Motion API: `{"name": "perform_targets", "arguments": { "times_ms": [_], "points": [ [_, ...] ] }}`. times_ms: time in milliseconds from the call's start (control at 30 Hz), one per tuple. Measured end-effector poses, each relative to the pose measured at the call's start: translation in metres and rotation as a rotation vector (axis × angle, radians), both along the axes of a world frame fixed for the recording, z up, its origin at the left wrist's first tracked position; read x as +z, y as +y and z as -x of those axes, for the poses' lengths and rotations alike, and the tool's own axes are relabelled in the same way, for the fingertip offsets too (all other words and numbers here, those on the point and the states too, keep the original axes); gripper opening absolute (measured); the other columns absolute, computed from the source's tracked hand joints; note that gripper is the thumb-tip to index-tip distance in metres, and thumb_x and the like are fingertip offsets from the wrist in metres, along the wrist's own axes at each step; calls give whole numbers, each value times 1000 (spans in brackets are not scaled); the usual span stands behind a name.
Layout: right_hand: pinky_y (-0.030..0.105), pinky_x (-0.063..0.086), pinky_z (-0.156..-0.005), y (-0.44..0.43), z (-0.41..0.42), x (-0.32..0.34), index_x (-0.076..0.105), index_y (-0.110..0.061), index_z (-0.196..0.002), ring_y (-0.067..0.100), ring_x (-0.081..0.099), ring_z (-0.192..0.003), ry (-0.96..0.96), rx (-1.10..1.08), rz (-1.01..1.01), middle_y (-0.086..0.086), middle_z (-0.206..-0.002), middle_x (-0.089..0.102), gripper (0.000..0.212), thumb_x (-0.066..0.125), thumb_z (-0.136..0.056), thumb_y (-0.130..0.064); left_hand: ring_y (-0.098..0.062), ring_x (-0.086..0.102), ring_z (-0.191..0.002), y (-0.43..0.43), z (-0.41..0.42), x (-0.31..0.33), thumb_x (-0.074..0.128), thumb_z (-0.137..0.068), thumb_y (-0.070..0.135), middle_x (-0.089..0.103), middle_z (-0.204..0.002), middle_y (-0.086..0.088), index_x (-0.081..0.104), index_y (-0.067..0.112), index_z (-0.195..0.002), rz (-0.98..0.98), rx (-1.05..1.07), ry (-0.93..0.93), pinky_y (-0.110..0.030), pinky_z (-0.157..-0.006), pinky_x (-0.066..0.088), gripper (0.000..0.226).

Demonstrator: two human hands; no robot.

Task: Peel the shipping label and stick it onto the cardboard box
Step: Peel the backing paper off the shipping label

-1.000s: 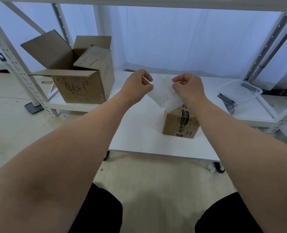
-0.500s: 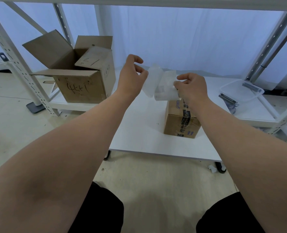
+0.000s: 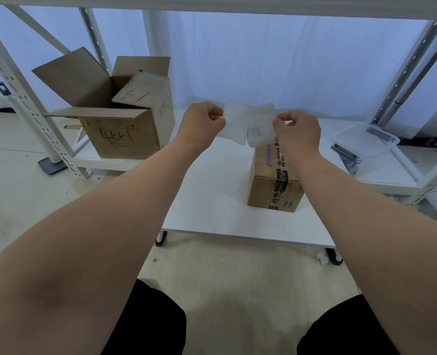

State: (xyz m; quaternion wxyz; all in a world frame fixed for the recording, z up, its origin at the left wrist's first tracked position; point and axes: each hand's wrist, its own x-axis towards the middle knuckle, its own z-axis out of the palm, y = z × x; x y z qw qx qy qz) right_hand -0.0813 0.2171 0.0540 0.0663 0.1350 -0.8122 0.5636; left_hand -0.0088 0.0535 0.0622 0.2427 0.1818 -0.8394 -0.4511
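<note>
The shipping label hangs in the air between both hands, above the far end of the sealed cardboard box on the white worktop. The left hand pinches its left sheet, and the right hand pinches the right one. An open carton sits on the shelf to the left.

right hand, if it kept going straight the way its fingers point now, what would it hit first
Its fingers point left across the peeling sheet, so the right hand would probably meet the left hand first; depth is unclear.
</note>
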Motion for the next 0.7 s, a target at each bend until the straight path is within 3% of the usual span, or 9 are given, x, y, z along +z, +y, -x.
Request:
{"name": "perform_targets", "arguments": {
  "times_ms": [67, 167, 267, 367, 433, 500, 633, 700],
  "points": [
    [22, 49, -64, 0, -2, 2, 64, -18, -92, 6, 58, -62, -41, 0, 64, -2, -71, 68, 11, 54, -88, -17, -14, 57, -77, 0, -1, 2, 59, -86, 10, 66, -96, -4, 66, 6, -101, -24, -7, 20, -24, -71, 48, 16],
    [20, 49, -59, 0, -4, 5, 65, -14, -87, 10, 60, -59, -90, 10, 115, -1, -82, 71, 12, 53, -86, -13, -6, 52, -65, 0, -2, 2, 59, -87, 10, 63, -84, 1, 64, 11, -93, -32, -2, 35, -16, -58, 41, 8],
    [19, 44, -54, -1, -4, 7, 65, -14, -80, 14, 59, -63, -187, 34, 226, 0, -85, 71, 17, 50, -87, -18, -5, 47, -59, -2, -2, 1, 58, -87, 11, 56, -72, 7, 62, 13, -91, -30, 12, 34, -16, -54, 38, 6],
    [13, 42, -47, -2, -2, 10, 64, -15, -75, 10, 57, -61, -249, 38, 313, 5, -85, 72, 27, 47, -93, -27, -8, 49, -61, -4, -3, -1, 58, -87, 10, 59, -75, 5, 61, 13, -89, -34, 15, 44, -18, -56, 40, 5],
    [18, 46, -58, -1, -1, 7, 63, -18, -71, 10, 58, -66, -229, 19, 262, 2, -81, 72, 29, 51, -92, -33, -9, 51, -65, -5, -4, -4, 57, -87, 11, 60, -79, 4, 61, 13, -88, -26, 8, 41, -19, -58, 42, 4],
    [25, 47, -68, 0, 1, 4, 62, -20, -69, 10, 57, -71, -201, 2, 217, -2, -77, 71, 20, 58, -88, -27, -6, 48, -62, -4, -6, -8, 57, -88, 12, 55, -73, 9, 61, 13, -90, 6, -9, 15, -18, -56, 39, 4],
    [28, 48, -67, 1, 4, 1, 62, -19, -71, 10, 55, -67, -216, 13, 193, -6, -74, 64, 15, 63, -78, -7, -3, 45, -61, -2, -6, -14, 58, -88, 13, 51, -69, 13, 62, 10, -90, 38, -39, 27, -17, -55, 35, 6],
    [29, 49, -68, -1, 5, 0, 63, -18, -83, 13, 57, -72, -237, 11, 217, -1, -85, 65, 17, 62, -77, -3, -4, 44, -60, 1, -5, -12, 59, -87, 14, 51, -68, 13, 62, 11, -88, 38, -49, 52, -16, -54, 34, 5]
  ]
}}
